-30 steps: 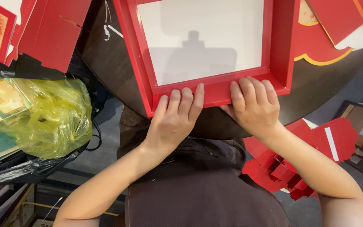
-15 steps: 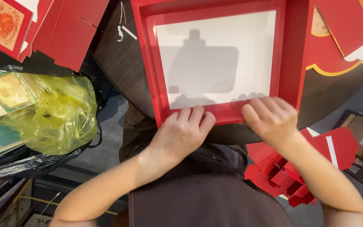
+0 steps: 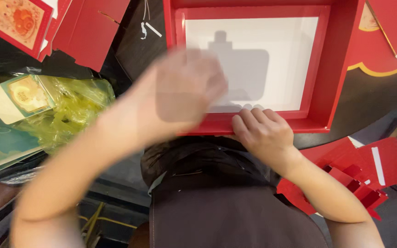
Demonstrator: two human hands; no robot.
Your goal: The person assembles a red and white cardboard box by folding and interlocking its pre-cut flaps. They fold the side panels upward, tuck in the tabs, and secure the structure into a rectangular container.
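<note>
Head view, looking down. Red box (image 3: 334, 69), shallow and open, lay flat on the dark surface (image 3: 377, 98), white panel (image 3: 272, 59) filling its floor, near wall at the surface's edge just above the lap. Right hand (image 3: 263, 133) rested on that near wall, fingers (image 3: 253, 117) curled over the rim and pressed against it, fingertips touching the edge of the white panel. Left hand (image 3: 187, 87) raised above the box's near left corner, badly blurred; open or closed, impossible to tell, nothing seen in it. Hands apart, left higher than right. Off to the left, yellow-green plastic bag (image 3: 65, 115) with a teal-and-cream carton (image 3: 17, 96) lying on it. Flat red cardboard pieces (image 3: 93, 27) at upper left of the surface. More folded red card (image 3: 359, 179) beside the right forearm, below the surface's edge.
</note>
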